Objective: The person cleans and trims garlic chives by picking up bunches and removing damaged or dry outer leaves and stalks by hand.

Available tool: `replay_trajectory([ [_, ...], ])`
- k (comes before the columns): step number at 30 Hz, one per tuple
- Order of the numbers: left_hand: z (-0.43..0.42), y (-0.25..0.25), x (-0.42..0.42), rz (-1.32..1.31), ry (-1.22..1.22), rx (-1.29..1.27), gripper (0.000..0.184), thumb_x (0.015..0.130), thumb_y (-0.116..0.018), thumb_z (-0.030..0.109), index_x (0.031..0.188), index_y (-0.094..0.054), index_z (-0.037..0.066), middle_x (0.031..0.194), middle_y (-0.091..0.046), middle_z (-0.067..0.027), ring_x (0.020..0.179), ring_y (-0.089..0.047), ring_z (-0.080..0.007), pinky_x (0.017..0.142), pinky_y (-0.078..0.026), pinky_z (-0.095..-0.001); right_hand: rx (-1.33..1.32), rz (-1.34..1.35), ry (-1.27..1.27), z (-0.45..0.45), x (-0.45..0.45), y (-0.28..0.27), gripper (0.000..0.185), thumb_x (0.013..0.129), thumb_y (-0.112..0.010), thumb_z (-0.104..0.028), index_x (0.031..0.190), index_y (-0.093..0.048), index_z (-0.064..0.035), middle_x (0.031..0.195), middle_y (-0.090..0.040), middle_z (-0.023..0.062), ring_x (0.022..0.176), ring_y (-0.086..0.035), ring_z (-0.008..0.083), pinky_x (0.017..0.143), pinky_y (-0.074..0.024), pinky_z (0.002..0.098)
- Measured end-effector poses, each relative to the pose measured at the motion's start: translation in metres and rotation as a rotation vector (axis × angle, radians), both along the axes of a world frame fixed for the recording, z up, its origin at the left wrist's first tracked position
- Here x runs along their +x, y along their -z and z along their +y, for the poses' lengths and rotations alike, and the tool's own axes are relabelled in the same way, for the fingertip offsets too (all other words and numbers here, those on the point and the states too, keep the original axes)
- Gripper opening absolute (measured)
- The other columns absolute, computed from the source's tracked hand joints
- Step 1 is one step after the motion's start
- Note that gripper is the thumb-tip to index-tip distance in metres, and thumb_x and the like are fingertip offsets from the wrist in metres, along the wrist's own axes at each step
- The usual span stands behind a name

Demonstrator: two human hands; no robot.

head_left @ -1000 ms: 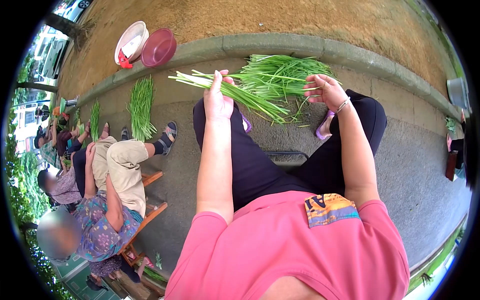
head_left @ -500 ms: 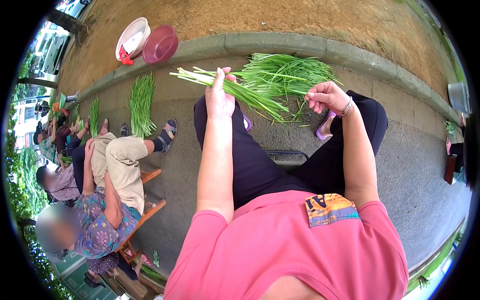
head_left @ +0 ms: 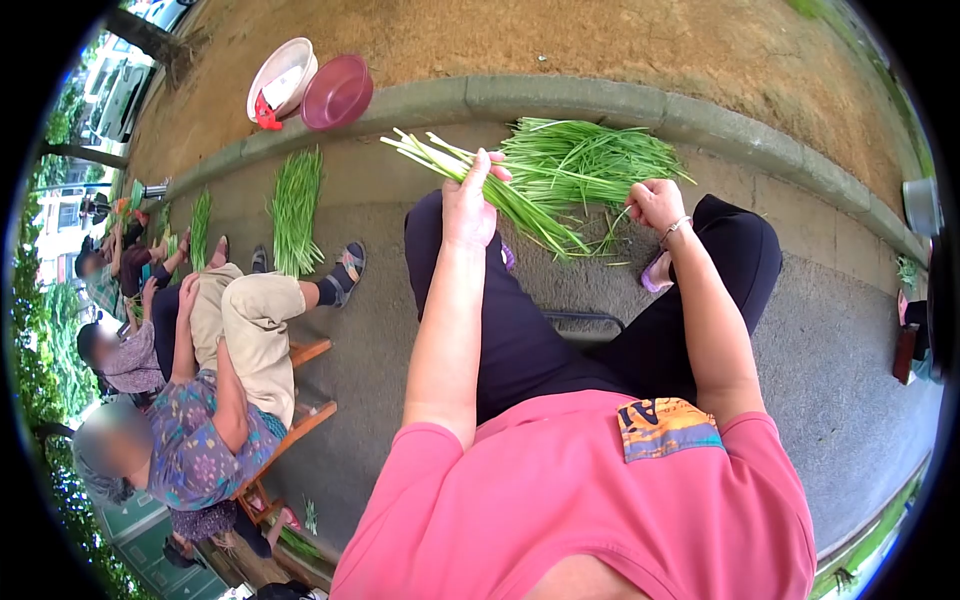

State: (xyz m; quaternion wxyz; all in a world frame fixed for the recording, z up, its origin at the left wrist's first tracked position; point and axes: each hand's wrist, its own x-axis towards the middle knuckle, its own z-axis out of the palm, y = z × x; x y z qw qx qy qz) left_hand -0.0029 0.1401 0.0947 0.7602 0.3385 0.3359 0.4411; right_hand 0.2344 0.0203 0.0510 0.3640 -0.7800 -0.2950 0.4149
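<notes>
My left hand [head_left: 472,205] is wrapped round a bunch of long green stalks [head_left: 525,212], pale ends up to the left and green tips down to the right. My right hand [head_left: 657,207] is closed, with a thin green strand showing at its fingertips; what else it holds is hidden. A large pile of green stalks [head_left: 590,160] lies on the ground beyond my hands, near the curb. A few loose strands lie below the pile, between my feet.
A concrete curb [head_left: 560,97] runs across the top. Beyond it sit a pale basin [head_left: 285,75] and a maroon basin [head_left: 337,93]. Another green bundle [head_left: 296,210] lies at left, near a seated person [head_left: 210,430]. A metal container [head_left: 920,207] stands at far right.
My right hand has closed, having been open a second ago, and moved down slightly away from the pile. My left hand still holds the bunch. The whole view has shifted slightly.
</notes>
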Motion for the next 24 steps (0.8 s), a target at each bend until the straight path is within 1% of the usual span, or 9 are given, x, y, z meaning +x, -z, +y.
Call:
replay_trajectory([
  [7, -0.005, 0.002, 0.005, 0.009, 0.060, 0.046, 0.021, 0.085, -0.057, 0.022, 0.086, -0.060, 0.000, 0.067, -0.058, -0.0053, 0.064, -0.054, -0.0127, 0.063, -0.043, -0.0266, -0.008, 0.087, 0.182, -0.003, 0.001, 0.003, 0.023, 0.072, -0.051, -0.018, 0.061, -0.063, -0.0014, 0.049, -0.058, 0.0050, 0.038, -0.050, 0.0101, 0.040, -0.0422, 0.0241],
  [14, -0.006, 0.003, 0.010, 0.015, 0.030, 0.056, 0.023, 0.086, -0.056, 0.023, 0.088, -0.059, 0.001, 0.067, -0.055, -0.0034, 0.063, -0.053, -0.0124, 0.061, -0.043, -0.0245, -0.053, -0.113, 0.198, -0.005, 0.001, 0.000, 0.024, 0.070, -0.051, -0.020, 0.061, -0.064, -0.0013, 0.050, -0.058, 0.0054, 0.039, -0.053, 0.0109, 0.044, -0.0453, 0.0248],
  [16, -0.004, 0.000, 0.007, -0.026, 0.042, 0.049, 0.022, 0.086, -0.056, 0.023, 0.087, -0.059, 0.001, 0.066, -0.055, -0.0031, 0.063, -0.052, -0.0124, 0.061, -0.043, -0.0248, -0.015, -0.035, 0.138, -0.006, 0.006, 0.002, 0.021, 0.072, -0.051, -0.016, 0.065, -0.065, -0.0005, 0.053, -0.060, 0.0068, 0.039, -0.053, 0.0108, 0.043, -0.0452, 0.0245],
  [17, -0.006, -0.001, 0.008, 0.020, 0.085, 0.101, 0.021, 0.085, -0.057, 0.022, 0.086, -0.059, 0.001, 0.066, -0.055, -0.0034, 0.063, -0.052, -0.0124, 0.060, -0.043, -0.0254, -0.026, -0.004, -0.105, -0.008, 0.008, 0.002, 0.017, 0.071, -0.053, -0.011, 0.075, -0.066, -0.0009, 0.057, -0.062, 0.0082, 0.042, -0.055, 0.0105, 0.044, -0.0463, 0.0246],
  [18, -0.007, -0.003, 0.010, 0.047, 0.146, 0.144, 0.019, 0.084, -0.058, 0.020, 0.085, -0.060, 0.001, 0.067, -0.056, -0.0035, 0.062, -0.052, -0.0122, 0.060, -0.043, -0.0255, -0.015, -0.143, -0.363, -0.010, 0.005, 0.006, 0.019, 0.070, -0.057, -0.010, 0.086, -0.067, -0.0069, 0.062, -0.064, 0.0085, 0.050, -0.060, 0.0153, 0.052, -0.0496, 0.0279],
  [20, -0.015, -0.008, 0.013, 0.094, 0.289, 0.156, 0.017, 0.084, -0.058, 0.018, 0.083, -0.060, 0.001, 0.068, -0.057, -0.0037, 0.060, -0.052, -0.0113, 0.060, -0.043, -0.0251, 0.441, -0.655, -0.555, -0.021, -0.009, 0.037, 0.024, 0.070, -0.060, -0.011, 0.092, -0.067, -0.0146, 0.070, -0.066, 0.0075, 0.060, -0.063, 0.0214, 0.062, -0.0507, 0.0314],
  [22, -0.024, -0.007, 0.016, 0.105, 0.406, 0.095, 0.013, 0.082, -0.060, 0.015, 0.081, -0.062, 0.002, 0.069, -0.058, -0.0036, 0.057, -0.051, -0.0104, 0.057, -0.042, -0.0243, 0.187, -0.605, -0.624, -0.019, -0.013, 0.035, 0.023, 0.072, -0.062, -0.012, 0.094, -0.066, -0.0179, 0.082, -0.066, 0.0077, 0.069, -0.062, 0.0260, 0.070, -0.0496, 0.0332],
  [23, -0.028, -0.009, 0.019, 0.103, 0.467, 0.069, 0.012, 0.082, -0.060, 0.013, 0.081, -0.062, 0.001, 0.070, -0.058, -0.0036, 0.057, -0.051, -0.0105, 0.056, -0.042, -0.0242, -0.254, -0.415, -0.685, -0.003, -0.019, -0.012, 0.020, 0.076, -0.061, -0.016, 0.095, -0.064, -0.0111, 0.089, -0.064, 0.0091, 0.071, -0.062, 0.0197, 0.069, -0.0496, 0.0306],
  [24, -0.034, -0.011, 0.022, 0.099, 0.530, 0.043, 0.011, 0.082, -0.060, 0.012, 0.081, -0.062, 0.001, 0.070, -0.058, -0.0036, 0.057, -0.052, -0.0106, 0.056, -0.042, -0.0241, -0.260, -0.416, -0.684, -0.002, -0.015, -0.010, 0.020, 0.076, -0.061, -0.016, 0.095, -0.064, -0.0111, 0.089, -0.064, 0.0091, 0.071, -0.062, 0.0197, 0.069, -0.0496, 0.0306],
])
